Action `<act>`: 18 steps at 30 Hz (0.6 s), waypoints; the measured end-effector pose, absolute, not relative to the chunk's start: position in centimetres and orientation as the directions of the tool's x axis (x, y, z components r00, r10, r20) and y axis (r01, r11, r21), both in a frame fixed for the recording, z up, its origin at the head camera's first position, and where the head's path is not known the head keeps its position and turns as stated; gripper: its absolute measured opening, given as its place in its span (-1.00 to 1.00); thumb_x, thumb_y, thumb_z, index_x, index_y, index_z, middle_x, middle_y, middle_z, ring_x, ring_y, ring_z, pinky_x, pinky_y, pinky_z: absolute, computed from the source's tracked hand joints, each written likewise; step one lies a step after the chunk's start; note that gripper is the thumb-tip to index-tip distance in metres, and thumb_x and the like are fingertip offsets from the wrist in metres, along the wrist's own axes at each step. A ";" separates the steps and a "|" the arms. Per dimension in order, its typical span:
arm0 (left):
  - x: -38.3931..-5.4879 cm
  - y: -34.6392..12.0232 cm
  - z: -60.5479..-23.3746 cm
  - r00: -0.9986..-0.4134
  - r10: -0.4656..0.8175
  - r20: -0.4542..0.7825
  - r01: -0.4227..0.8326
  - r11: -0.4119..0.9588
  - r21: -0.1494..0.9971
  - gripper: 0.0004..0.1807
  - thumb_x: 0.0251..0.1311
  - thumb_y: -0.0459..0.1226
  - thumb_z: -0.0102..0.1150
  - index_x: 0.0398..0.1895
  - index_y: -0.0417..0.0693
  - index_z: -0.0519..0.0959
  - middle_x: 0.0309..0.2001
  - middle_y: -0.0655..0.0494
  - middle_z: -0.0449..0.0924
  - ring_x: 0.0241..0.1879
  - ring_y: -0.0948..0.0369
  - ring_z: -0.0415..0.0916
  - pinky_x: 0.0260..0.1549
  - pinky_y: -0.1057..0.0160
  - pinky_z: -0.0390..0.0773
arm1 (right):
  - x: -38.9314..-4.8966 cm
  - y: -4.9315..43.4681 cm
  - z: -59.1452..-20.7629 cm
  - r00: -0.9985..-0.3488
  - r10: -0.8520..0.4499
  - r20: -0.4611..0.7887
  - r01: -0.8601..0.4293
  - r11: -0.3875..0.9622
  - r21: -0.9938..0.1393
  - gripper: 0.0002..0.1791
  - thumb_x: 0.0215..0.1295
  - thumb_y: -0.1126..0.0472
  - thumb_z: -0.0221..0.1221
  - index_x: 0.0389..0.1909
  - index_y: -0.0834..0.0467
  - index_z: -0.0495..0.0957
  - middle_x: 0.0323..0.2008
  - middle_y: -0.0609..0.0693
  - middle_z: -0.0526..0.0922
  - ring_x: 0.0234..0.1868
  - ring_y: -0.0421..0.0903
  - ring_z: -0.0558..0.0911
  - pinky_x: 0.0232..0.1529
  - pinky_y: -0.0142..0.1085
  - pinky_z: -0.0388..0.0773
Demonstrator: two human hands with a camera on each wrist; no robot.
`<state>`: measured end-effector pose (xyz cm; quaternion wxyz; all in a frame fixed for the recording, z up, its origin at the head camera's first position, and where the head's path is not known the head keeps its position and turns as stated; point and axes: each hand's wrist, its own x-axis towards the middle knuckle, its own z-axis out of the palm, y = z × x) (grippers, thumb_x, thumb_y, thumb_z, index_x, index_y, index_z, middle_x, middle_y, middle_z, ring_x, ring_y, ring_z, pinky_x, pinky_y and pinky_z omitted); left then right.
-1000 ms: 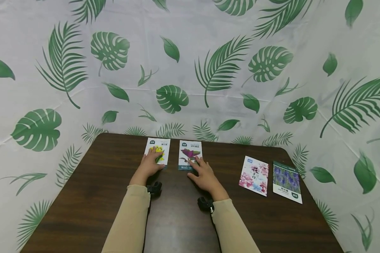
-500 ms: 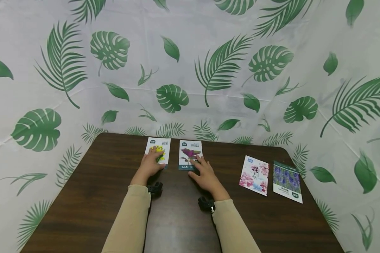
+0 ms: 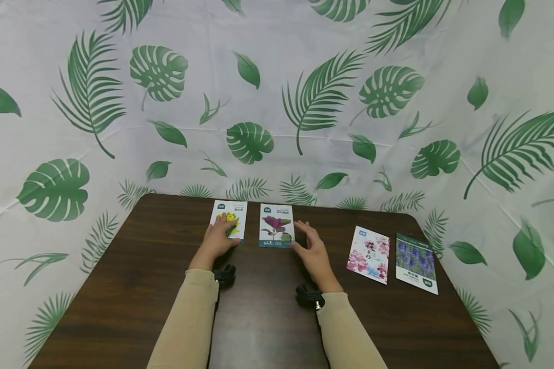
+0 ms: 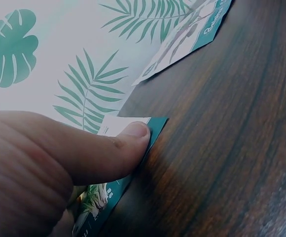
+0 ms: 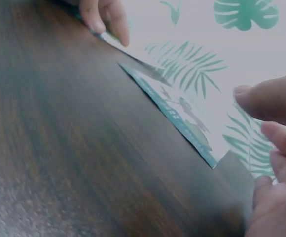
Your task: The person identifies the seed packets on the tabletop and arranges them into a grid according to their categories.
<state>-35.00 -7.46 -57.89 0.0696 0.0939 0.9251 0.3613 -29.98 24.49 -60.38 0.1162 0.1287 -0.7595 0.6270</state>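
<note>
My left hand [image 3: 216,241] rests on the seed packet with yellow flowers [image 3: 241,212], near the back edge of the table. Its fingers lie loosely over the picture, and in the left wrist view the thumb [image 4: 108,153] lies over the lower green edge. To the right is a packet with a purple plant [image 3: 273,224], flat on the table and fully uncovered. Just off its right side hovers my right hand [image 3: 315,251], fingers spread and relaxed, holding nothing. In the right wrist view, that thumb [image 5: 271,98] and the fingers stand apart from the purple packet.
Two more packets lie on the right of the dark wooden table [image 3: 258,307]: one with pink blossoms [image 3: 368,255] and one with purple flower spikes [image 3: 416,262]. A white leaf-print cloth [image 3: 189,169] hangs behind the table. Black cameras are strapped to both wrists.
My right hand has come off the purple-plant packet and shifted right, beside its edge. That packet has stayed in place. The left hand keeps its position on the yellow-flower packet.
</note>
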 end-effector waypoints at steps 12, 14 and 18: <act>-35.0 -7.6 -58.4 -0.973 0.222 -0.064 0.124 0.733 0.669 -0.21 0.44 -0.18 0.44 0.66 -0.14 0.37 0.78 -0.32 -0.16 0.79 -0.25 -0.30 0.72 -0.38 -0.24 | -29.2 26.4 -60.2 -0.886 0.154 0.437 -0.420 0.130 -0.898 -0.40 0.50 0.31 0.36 0.52 0.12 0.52 0.55 0.15 0.46 0.79 -0.05 0.12 0.68 -0.52 0.01; -35.0 -7.5 -58.3 -0.973 0.221 -0.058 0.126 0.731 0.671 -0.21 0.43 -0.19 0.44 0.65 -0.14 0.37 0.77 -0.32 -0.14 0.79 -0.25 -0.30 0.72 -0.38 -0.23 | -29.2 27.0 -60.1 -0.881 0.177 0.438 -0.416 0.152 -0.897 -0.39 0.51 0.28 0.37 0.53 0.11 0.52 0.54 0.12 0.47 0.78 -0.07 0.14 0.72 -0.44 0.02; -35.1 -7.5 -58.2 -0.974 0.221 -0.059 0.124 0.729 0.673 -0.21 0.43 -0.19 0.44 0.66 -0.14 0.37 0.78 -0.32 -0.16 0.79 -0.24 -0.31 0.72 -0.38 -0.24 | -29.3 28.3 -60.0 -0.876 0.209 0.435 -0.402 0.182 -0.897 -0.40 0.53 0.28 0.35 0.54 0.11 0.51 0.55 0.13 0.45 0.77 -0.08 0.15 0.78 -0.17 -0.03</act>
